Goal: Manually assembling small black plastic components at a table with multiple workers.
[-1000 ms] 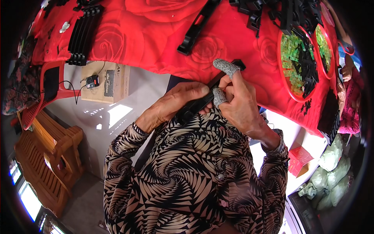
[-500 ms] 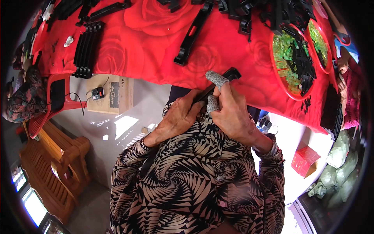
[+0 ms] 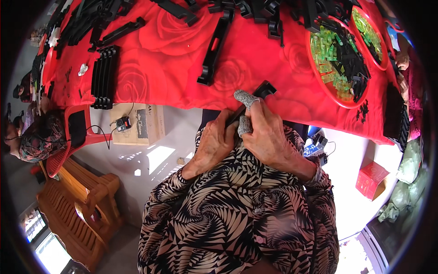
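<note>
Both my hands hold a long black plastic bar [image 3: 265, 89] in front of my body, just below the table's near edge. Its hooked far end sticks out past my fingers, tilted up to the right; much of the rest is hidden. My left hand [image 3: 213, 140] is closed around the lower part. My right hand [image 3: 266, 139], with grey fabric covers on the thumb and index finger, grips the bar farther up. A similar black bar [image 3: 212, 57] with a red gap lies on the table beyond my hands.
A red flowered cloth [image 3: 157, 91] covers the table. Nested black bars [image 3: 105, 77] lie at its left, and more black parts along the back. At right, a red-rimmed basket [image 3: 315, 75] holds green and black pieces. A red chair [image 3: 98, 138] and a wooden bench [image 3: 75, 219] stand left.
The whole view has shifted a little, so the table's left side sits lower. Both hands keep their hold on the bar, with only slight movement.
</note>
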Tool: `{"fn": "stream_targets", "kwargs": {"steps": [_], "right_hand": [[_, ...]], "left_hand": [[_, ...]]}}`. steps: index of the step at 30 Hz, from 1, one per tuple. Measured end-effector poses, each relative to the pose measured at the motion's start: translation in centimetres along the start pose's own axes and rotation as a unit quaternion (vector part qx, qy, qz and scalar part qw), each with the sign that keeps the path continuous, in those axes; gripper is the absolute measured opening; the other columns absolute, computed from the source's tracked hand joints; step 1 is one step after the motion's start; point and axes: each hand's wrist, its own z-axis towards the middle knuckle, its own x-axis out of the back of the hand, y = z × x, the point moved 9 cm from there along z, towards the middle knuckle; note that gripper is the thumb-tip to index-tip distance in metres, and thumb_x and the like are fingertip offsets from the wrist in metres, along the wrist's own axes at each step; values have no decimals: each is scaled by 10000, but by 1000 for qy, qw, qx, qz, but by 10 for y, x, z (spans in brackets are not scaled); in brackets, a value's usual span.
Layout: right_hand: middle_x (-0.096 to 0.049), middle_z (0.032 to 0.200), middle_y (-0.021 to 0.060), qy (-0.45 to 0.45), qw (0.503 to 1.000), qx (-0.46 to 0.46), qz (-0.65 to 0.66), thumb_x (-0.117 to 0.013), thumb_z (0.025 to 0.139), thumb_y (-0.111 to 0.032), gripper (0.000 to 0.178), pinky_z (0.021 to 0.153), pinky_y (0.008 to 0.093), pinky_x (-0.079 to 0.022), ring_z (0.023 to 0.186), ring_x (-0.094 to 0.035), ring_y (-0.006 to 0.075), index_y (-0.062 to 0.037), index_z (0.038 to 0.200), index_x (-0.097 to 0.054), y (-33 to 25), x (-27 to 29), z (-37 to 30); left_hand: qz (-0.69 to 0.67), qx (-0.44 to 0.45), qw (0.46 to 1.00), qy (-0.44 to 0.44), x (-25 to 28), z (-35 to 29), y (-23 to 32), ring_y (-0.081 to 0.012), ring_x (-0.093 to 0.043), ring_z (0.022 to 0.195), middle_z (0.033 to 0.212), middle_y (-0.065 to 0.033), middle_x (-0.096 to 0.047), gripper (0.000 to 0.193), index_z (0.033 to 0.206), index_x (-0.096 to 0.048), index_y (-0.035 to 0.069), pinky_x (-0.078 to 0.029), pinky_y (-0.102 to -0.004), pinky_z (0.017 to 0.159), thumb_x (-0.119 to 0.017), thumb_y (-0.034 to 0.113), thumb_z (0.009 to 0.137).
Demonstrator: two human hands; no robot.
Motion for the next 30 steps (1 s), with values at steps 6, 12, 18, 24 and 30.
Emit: {"fn": "stream_targets", "kwargs": {"steps": [6,12,18,24,30], "right_hand": [[-546,891,169,7,1000,-13,-7,-592,730,91,516,609,449,-486,734,-602,362,43,1237,-511,0,-1,-1],[-557,924,165,25,1000,1,1,-627,708,72,554,609,449,-503,728,-610,366,17,1247,-510,-2,1,0],[-654,906,94,102,993,29,54,-655,775,71,510,532,324,-501,601,-607,231,-19,1262,-537,-10,32,-9],[-659,975,85,178,947,-74,258,-687,840,42,438,661,237,-508,760,-616,114,10,1248,-530,29,43,-7],[-655,1004,79,142,920,-141,338,-636,921,-54,343,780,265,-490,875,-601,117,6,1241,-526,24,31,11]], "left_hand": [[13,1,1000,10,-1,3,3,-491,-601,817,803,-296,-623,192,1079,-532,-3,-462,-526,686,-517,88,910],[8,2,1000,8,0,2,3,-476,-609,760,743,-274,-619,182,1062,-543,-11,-467,-507,663,-534,97,915],[-61,48,997,-8,5,-3,4,-342,-622,616,667,-189,-610,173,1037,-552,-11,-467,-417,590,-536,143,961],[-112,83,990,21,19,4,21,-145,-549,612,682,-90,-610,216,971,-551,-10,-436,-307,583,-465,184,1010],[-15,-89,994,60,20,25,61,-450,-608,623,697,-255,-582,216,1103,-429,-14,-450,-479,511,-545,37,929]]}}
